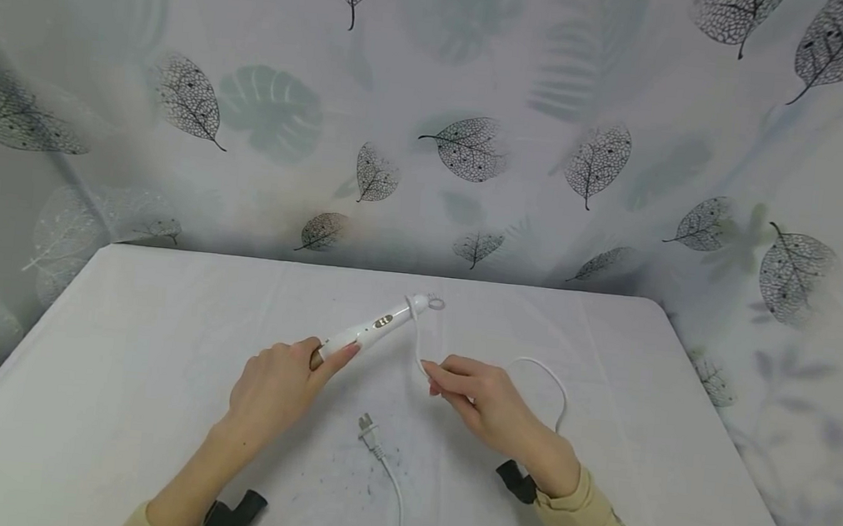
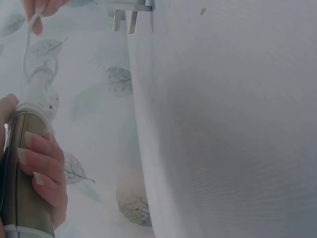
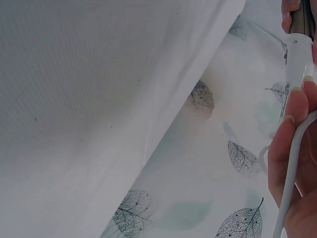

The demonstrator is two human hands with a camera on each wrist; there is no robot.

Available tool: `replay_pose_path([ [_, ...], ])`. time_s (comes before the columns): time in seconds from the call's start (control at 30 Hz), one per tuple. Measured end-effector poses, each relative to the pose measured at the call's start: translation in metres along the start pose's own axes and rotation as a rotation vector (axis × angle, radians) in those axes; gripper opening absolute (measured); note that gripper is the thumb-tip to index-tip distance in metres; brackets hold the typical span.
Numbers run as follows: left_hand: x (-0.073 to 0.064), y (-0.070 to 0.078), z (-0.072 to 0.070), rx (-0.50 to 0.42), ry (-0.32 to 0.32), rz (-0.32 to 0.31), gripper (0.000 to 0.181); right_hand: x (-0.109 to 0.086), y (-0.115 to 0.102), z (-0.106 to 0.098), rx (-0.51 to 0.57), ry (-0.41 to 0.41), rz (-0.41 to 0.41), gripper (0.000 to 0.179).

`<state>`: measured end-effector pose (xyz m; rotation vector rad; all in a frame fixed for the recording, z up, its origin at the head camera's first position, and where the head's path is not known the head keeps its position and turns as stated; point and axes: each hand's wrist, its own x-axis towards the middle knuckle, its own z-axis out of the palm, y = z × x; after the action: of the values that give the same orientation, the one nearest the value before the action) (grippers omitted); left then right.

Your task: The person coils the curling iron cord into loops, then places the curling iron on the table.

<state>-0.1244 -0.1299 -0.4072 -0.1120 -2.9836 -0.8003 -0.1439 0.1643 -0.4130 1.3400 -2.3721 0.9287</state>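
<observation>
A white curling iron (image 1: 369,329) with a gold-brown barrel (image 2: 30,173) slants up to the right over the table. My left hand (image 1: 277,384) grips it by the barrel, fingers wrapped around, as the left wrist view shows. The handle end with its small buttons and hanging loop points away from me. From that end the white cord (image 1: 416,338) drops to my right hand (image 1: 488,402), which pinches it between thumb and fingers. In the right wrist view the cord (image 3: 293,168) runs across the right palm. The two-pin plug (image 1: 369,432) lies between my forearms.
A white-covered table (image 1: 159,332) spreads under both hands, its far edge against a leaf-patterned curtain (image 1: 427,197). Part of the cord loops (image 1: 557,383) beyond the right wrist. Black straps (image 1: 234,516) sit at both wrists. Faint bluish specks mark the cloth near the plug.
</observation>
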Motion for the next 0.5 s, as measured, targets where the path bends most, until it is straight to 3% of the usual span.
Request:
replay_pose_path([
  [0.2, -0.002, 0.002, -0.003, -0.019, 0.005, 0.029, 0.066, -0.001, 0.003, -0.003, 0.027, -0.034, 0.036, 0.039],
  [0.37, -0.002, 0.003, -0.008, -0.014, 0.019, 0.064, 0.061, -0.003, 0.012, -0.004, 0.083, 0.008, 0.181, 0.031],
  [0.5, -0.004, 0.004, -0.009, -0.012, 0.016, 0.131, 0.057, -0.005, 0.020, -0.004, 0.138, 0.025, 0.257, 0.026],
])
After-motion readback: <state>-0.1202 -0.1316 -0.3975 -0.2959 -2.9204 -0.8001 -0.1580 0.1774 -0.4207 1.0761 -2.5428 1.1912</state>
